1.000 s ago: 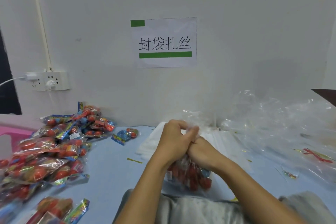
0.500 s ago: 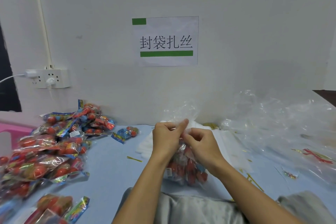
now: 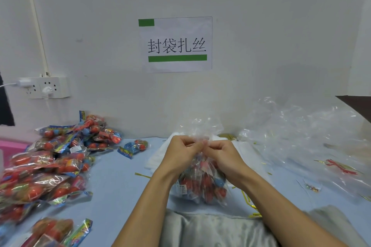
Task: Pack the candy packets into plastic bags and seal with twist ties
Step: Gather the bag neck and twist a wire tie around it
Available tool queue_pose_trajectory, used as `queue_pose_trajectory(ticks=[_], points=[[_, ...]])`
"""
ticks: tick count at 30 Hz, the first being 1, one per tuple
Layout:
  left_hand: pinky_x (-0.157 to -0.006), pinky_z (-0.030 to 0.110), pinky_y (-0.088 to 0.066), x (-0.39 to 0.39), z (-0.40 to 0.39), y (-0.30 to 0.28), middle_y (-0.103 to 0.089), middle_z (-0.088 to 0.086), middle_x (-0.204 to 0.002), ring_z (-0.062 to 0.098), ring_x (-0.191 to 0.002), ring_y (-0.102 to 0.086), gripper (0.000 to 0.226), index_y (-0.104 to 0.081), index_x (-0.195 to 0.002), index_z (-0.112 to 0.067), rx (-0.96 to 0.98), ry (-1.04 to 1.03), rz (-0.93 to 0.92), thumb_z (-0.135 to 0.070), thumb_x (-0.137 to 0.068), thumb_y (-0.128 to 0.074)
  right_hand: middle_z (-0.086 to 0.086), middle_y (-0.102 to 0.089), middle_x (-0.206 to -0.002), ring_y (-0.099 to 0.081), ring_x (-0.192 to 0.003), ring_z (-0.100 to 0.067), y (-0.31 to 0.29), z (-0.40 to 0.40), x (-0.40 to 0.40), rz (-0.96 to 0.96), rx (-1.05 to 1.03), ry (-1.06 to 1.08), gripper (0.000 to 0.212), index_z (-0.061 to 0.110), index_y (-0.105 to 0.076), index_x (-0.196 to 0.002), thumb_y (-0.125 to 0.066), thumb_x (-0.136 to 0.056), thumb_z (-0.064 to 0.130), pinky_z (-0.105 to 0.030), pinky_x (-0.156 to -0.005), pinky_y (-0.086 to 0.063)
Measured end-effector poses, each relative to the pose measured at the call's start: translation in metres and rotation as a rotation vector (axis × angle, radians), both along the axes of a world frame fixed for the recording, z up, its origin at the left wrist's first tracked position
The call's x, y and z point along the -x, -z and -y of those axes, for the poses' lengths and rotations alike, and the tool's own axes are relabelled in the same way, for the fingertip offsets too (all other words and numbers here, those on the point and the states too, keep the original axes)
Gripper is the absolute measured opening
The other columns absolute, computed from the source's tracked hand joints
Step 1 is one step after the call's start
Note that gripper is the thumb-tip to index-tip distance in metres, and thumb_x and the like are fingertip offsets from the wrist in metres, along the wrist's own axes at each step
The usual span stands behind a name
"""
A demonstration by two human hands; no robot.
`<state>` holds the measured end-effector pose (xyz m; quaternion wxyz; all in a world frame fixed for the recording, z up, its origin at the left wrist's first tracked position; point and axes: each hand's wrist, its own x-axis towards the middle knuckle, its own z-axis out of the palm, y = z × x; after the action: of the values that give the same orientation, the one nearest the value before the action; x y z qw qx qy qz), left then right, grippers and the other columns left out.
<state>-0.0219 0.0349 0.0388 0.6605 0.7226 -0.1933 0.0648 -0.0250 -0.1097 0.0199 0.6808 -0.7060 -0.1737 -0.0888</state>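
Blue table [image 3: 112,182]; hands [image 3: 181,153] [image 3: 224,156] hiding filled bag's [image 3: 200,182] pinched neck.

Both hands meet, fingers pinched together at centre.

The left hand [image 3: 181,154] and right hand [image 3: 224,156] are raised side by side, knuckles up, fingertips curled inward and touching between them. Both bare forearms run up from the lower edge, converging toward the wrists.
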Motion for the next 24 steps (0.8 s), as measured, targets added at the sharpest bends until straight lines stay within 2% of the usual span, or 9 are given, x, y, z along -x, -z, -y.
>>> queue_pose_trajectory(ticks=[3, 6, 9, 11, 13, 16, 18, 21, 24], points=[[-0.074, 0.031, -0.06, 0.0, 0.003, 0.0, -0.077, 0.009, -0.087, 0.025, -0.085, -0.075, 0.031, -0.08, -0.087, -0.008, 0.055, 0.002, -0.049, -0.037, -0.077, -0.078, -0.012, -0.076, -0.087, -0.072, -0.077, -0.02, -0.007, 0.012, 0.001, -0.06, 0.072, -0.067, 0.013, 0.008, -0.08, -0.088, -0.069, -0.089, 0.014, -0.027, -0.07, -0.052], [-0.069, 0.035, -0.056, 0.002, 0.007, 0.0, -0.074, 0.02, -0.088, 0.025, -0.073, -0.071, 0.035, -0.079, -0.087, -0.01, 0.07, -0.036, -0.075, -0.043, -0.074, -0.075, -0.004, -0.075, -0.102, -0.067, -0.094, -0.019, -0.021, 0.039, 0.003, -0.215, 0.169, -0.121, 0.019, 0.012, -0.08, -0.096, -0.072, -0.079, 0.011, -0.034, -0.085, -0.047], [-0.068, 0.039, -0.057, 0.0, 0.007, 0.0, -0.075, 0.019, -0.084, 0.019, -0.07, -0.07, 0.031, -0.077, -0.09, -0.011, 0.113, -0.099, -0.094, -0.04, -0.079, -0.074, -0.001, -0.074, -0.1, -0.067, -0.086, -0.013, -0.036, 0.073, 0.008, -0.205, 0.336, 0.17, 0.019, 0.021, -0.078, -0.093, -0.069, -0.087, 0.005, -0.027, -0.077, -0.049], [-0.057, 0.028, -0.056, -0.002, 0.005, 0.0, -0.077, 0.006, -0.076, 0.011, -0.06, -0.069, 0.023, -0.075, -0.089, -0.012, 0.106, -0.153, -0.073, -0.034, -0.086, -0.072, -0.005, -0.069, -0.085, -0.06, -0.07, -0.014, -0.042, 0.096, 0.01, -0.172, 0.474, 0.432, 0.015, 0.017, -0.072, -0.085, -0.071, -0.084, 0.003, -0.024, -0.063, -0.044], [-0.051, 0.022, -0.053, -0.004, 0.005, 0.001, -0.076, 0.002, -0.071, 0.008, -0.053, -0.066, 0.023, -0.073, -0.084, -0.01, 0.088, -0.219, -0.036, -0.032, -0.09, -0.071, -0.003, -0.063, -0.071, -0.056, -0.062, -0.016, -0.046, 0.118, 0.012, -0.272, 0.623, 0.513, 0.015, 0.014, -0.063, -0.078, -0.073, -0.083, 0.004, -0.023, -0.056, -0.041], [-0.05, 0.018, -0.051, -0.006, 0.005, 0.003, -0.074, 0.004, -0.07, 0.006, -0.053, -0.064, 0.022, -0.073, -0.08, -0.009, 0.081, -0.284, 0.024, -0.029, -0.09, -0.071, -0.003, -0.045, -0.063, -0.042, -0.056, -0.018, -0.051, 0.133, 0.021, -0.582, 0.897, 0.388, 0.033, 0.015, -0.049, -0.072, -0.079, -0.082, 0.007, -0.023, -0.053, -0.035], [-0.049, 0.014, -0.046, -0.007, 0.005, 0.004, -0.073, -0.004, -0.066, 0.001, -0.053, -0.061, 0.015, -0.074, -0.078, -0.017, 0.087, -0.294, 0.053, -0.025, -0.091, -0.071, -0.007, -0.043, -0.07, -0.038, -0.064, -0.022, -0.049, 0.131, 0.026, -0.701, 1.063, 0.337, 0.03, 0.012, -0.053, -0.085, -0.083, -0.081, 0.013, -0.023, -0.053, -0.031], [-0.049, 0.012, -0.043, -0.007, 0.006, 0.006, -0.067, -0.014, -0.058, -0.001, -0.05, -0.058, 0.015, -0.074, -0.078, -0.023, 0.07, -0.273, 0.064, -0.024, -0.092, -0.07, -0.011, -0.047, -0.083, -0.041, -0.074, -0.025, -0.043, 0.127, 0.026, -0.774, 1.238, 0.31, 0.042, 0.002, -0.06, -0.11, -0.083, -0.082, 0.024, -0.024, -0.055, -0.033], [-0.05, 0.014, -0.044, -0.007, 0.007, 0.007, -0.066, -0.015, -0.056, -0.001, -0.05, -0.059, 0.02, -0.073, -0.074, -0.025, 0.033, -0.243, 0.054, -0.024, -0.093, -0.069, -0.007, -0.038, -0.066, -0.032, -0.054, -0.019, -0.037, 0.127, 0.025, -0.82, 1.332, 0.289, 0.035, 0.01, -0.052, -0.083, -0.081, -0.084, 0.029, -0.024, -0.049, -0.027]])
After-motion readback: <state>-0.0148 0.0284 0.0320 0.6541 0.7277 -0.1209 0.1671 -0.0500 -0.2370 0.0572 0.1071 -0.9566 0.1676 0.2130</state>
